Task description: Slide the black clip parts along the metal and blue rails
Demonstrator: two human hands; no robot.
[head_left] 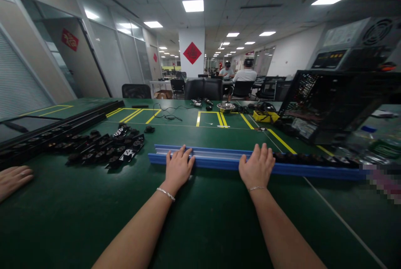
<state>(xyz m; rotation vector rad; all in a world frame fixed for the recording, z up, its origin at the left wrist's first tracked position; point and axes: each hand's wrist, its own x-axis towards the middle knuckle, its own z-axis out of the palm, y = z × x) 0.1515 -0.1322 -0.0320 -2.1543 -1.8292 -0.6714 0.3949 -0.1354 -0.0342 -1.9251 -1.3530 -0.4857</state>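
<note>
A long blue channel-shaped rail (216,162) lies across the green table in front of me. My left hand (179,168) rests on its left part, fingers spread over the trough and touching the rim. Farther right, my right hand (257,166) lies on the same rail with fingers stretched out and thumb apart. Between my hands the trough shows a pale inner surface. Right of my right hand, a row of small black parts (308,158) sits in or along the rail. The undersides of both hands are hidden.
A pile of black parts (109,145) lies left, beside long black rails (62,123). Another person's hand (15,179) rests at the left edge. An open computer case (338,102) stands right. Behind are a metal bowl (226,107), yellow box (265,116) and cables (172,117).
</note>
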